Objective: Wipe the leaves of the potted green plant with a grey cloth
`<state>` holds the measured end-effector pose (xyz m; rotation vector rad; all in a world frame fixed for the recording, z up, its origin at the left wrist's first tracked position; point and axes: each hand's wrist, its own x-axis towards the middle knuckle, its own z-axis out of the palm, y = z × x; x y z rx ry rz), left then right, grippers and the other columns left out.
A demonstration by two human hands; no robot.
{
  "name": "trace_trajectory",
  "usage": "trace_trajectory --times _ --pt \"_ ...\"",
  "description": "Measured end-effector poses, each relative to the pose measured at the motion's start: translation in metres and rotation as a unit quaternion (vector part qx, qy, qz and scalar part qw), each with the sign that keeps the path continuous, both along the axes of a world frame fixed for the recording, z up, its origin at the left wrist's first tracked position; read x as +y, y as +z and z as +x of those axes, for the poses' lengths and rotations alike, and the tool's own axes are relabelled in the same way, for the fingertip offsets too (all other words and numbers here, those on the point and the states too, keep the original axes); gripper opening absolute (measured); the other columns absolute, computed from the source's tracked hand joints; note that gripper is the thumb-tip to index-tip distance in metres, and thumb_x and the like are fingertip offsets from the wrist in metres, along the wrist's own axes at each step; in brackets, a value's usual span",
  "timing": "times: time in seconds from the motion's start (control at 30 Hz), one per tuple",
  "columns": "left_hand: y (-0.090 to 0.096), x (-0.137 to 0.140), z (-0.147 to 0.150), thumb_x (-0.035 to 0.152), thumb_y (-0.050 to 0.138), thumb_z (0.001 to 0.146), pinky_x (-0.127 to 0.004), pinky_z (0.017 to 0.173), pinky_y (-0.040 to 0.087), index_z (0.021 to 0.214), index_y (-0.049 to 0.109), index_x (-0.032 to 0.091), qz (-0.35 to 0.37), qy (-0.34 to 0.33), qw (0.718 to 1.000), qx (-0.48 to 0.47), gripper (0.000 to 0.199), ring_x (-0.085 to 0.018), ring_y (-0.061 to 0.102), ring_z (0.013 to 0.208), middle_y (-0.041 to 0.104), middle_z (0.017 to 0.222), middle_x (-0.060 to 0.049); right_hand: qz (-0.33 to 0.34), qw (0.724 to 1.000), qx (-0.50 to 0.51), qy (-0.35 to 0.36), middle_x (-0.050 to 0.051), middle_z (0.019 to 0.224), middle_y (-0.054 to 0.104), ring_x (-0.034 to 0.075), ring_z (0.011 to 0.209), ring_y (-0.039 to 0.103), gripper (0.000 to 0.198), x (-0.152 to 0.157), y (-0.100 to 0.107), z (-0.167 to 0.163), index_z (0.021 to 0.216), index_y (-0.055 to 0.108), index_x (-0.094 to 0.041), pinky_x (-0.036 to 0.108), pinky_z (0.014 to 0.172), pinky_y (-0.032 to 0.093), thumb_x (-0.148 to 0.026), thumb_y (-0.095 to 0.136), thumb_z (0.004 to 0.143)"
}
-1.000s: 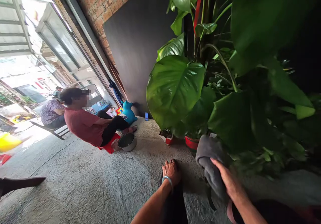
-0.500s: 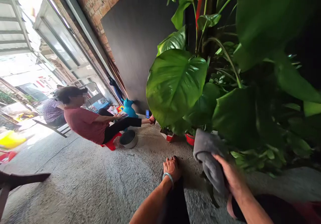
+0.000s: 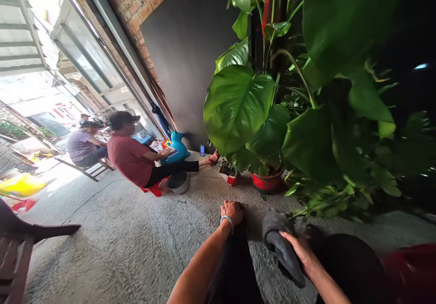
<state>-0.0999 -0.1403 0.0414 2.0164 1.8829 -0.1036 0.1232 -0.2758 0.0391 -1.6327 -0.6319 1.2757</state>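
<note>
My right hand (image 3: 302,253) grips a folded grey cloth (image 3: 279,229), thumb on top and the other fingers hidden beneath it. The cloth hangs low over the concrete floor, apart from the plant. Resting on my black-trousered knee (image 3: 235,258) is my left hand (image 3: 233,211), a pale bangle at its wrist and nothing held in it. Beyond my hands stands a large leafy plant (image 3: 238,106) with broad glossy leaves, in a red pot (image 3: 267,182).
Beside the red pot sits a small planter (image 3: 229,173). A person in a red shirt (image 3: 127,158) sits by a grey basin (image 3: 179,183) and a blue animal-shaped toy (image 3: 176,146). Another person sits behind on a bench (image 3: 81,170). Dark wooden furniture (image 3: 20,245) stands at left.
My right hand has lowered the cloth away from the leaves, so the red pot shows more. My left hand stays on the knee. The view has shifted slightly.
</note>
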Motion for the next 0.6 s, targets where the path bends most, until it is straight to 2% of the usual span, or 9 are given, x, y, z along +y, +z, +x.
trace_trajectory --times 0.1,0.17,0.27,0.4,0.5,0.6 --pt "0.008 -0.01 -0.003 0.028 0.049 0.103 -0.049 0.113 0.048 0.117 0.084 0.017 0.007 -0.005 1.0 0.005 0.039 -0.039 0.061 0.141 0.079 0.132 -0.022 -0.003 1.0 0.029 0.002 0.012 0.084 0.084 0.041 0.102 0.079 0.041 -0.012 0.01 0.01 0.073 0.08 -0.029 0.054 0.103 0.06 -0.064 0.079 0.052" --pt "0.012 -0.018 -0.006 0.028 0.045 0.105 -0.049 0.115 0.046 0.121 0.082 0.017 0.016 -0.007 1.0 0.007 0.042 -0.039 0.057 0.145 0.077 0.137 -0.022 0.014 0.999 0.042 -0.005 0.01 0.088 0.085 0.037 0.106 0.078 0.045 -0.014 0.019 0.017 0.08 0.081 -0.028 0.048 0.106 0.059 -0.064 0.081 0.053" --pt "0.015 -0.031 -0.012 0.029 0.044 0.106 -0.05 0.118 0.044 0.126 0.08 0.018 0.025 -0.01 1.0 0.007 0.043 -0.038 0.053 0.149 0.073 0.142 -0.02 0.022 0.998 0.06 -0.013 0.008 0.086 0.084 0.035 0.098 0.079 0.046 -0.027 0.026 0.021 0.084 0.082 -0.026 0.044 0.096 0.062 -0.061 0.084 0.054" --pt "0.015 -0.05 -0.021 0.027 0.048 0.1 -0.051 0.12 0.042 0.135 0.077 0.019 0.029 -0.031 0.999 0.029 0.046 -0.037 0.051 0.148 0.07 0.148 -0.018 0.003 0.995 0.09 -0.043 0.006 0.081 0.084 0.034 0.088 0.078 0.042 -0.054 0.019 0.014 0.079 0.081 -0.028 0.044 0.083 0.063 -0.06 0.083 0.052" --pt "0.01 -0.065 -0.024 0.027 0.055 0.094 -0.052 0.122 0.039 0.134 0.078 0.017 0.029 -0.059 0.997 0.038 0.047 -0.038 0.047 0.15 0.069 0.15 -0.018 -0.01 0.994 0.093 -0.054 0.006 0.077 0.083 0.035 0.086 0.078 0.037 -0.064 0.011 0.005 0.073 0.08 -0.03 0.043 0.081 0.063 -0.058 0.082 0.049" --pt "0.001 -0.081 -0.023 0.026 0.057 0.091 -0.054 0.123 0.039 0.131 0.081 0.018 0.027 -0.078 0.996 0.026 0.046 -0.039 0.044 0.152 0.069 0.15 -0.018 -0.012 0.995 0.088 -0.044 0.008 0.083 0.085 0.036 0.092 0.079 0.039 -0.062 0.007 -0.001 0.074 0.08 -0.029 0.044 0.087 0.063 -0.057 0.083 0.047"
